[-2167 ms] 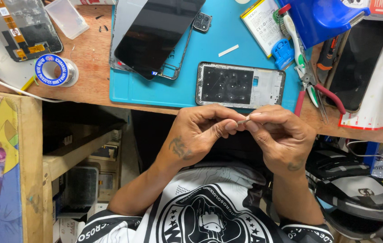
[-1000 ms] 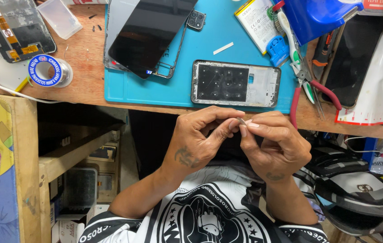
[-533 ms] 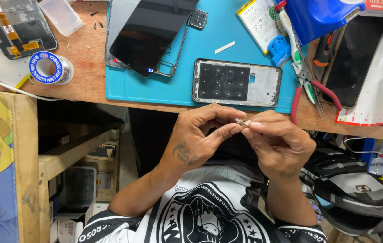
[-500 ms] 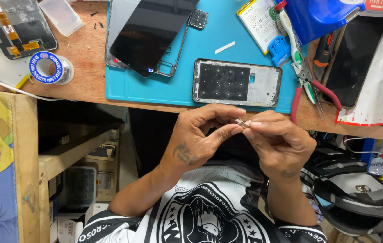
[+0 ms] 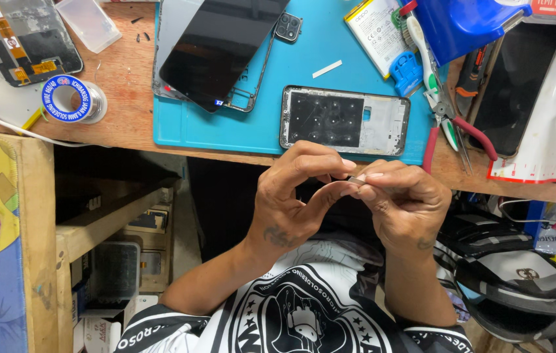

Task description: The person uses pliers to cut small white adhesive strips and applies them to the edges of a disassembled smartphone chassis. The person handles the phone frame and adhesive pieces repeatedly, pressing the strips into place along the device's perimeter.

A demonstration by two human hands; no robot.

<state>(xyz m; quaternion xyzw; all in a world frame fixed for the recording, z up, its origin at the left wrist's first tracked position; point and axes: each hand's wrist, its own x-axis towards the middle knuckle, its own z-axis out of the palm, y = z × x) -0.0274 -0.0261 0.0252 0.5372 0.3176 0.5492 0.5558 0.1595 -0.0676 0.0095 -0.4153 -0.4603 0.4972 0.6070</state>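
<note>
1. While both hands hung just below the counter (image 5: 127,117) edge, the left hand (image 5: 291,202) and right hand (image 5: 402,202) were pinched together on one tiny pale part (image 5: 358,178), held fingertip to fingertip. Too small to tell what it really was.
2. Both hands were closed in a fine pinch, left thumb and forefinger meeting the right ones, with the part right between them, in the air and not resting on anything.
3. Just above the hands, the phone frame (image 5: 345,121) lay flat on the blue mat (image 5: 304,59), stripped bare inside.
4. Further up the mat sat a black screen panel (image 5: 222,46), tilted, with a small camera piece (image 5: 289,27) beside it and a battery (image 5: 376,29) off to the right.
5. Pliers (image 5: 448,121) lay at the right edge, a solder spool (image 5: 69,99) on the left.
6. My read: this looked like the fiddly prep stage, peeling or straightening the little part. Any next move would need a steady, light pinch, since it'd drop easily into the lap.
</note>
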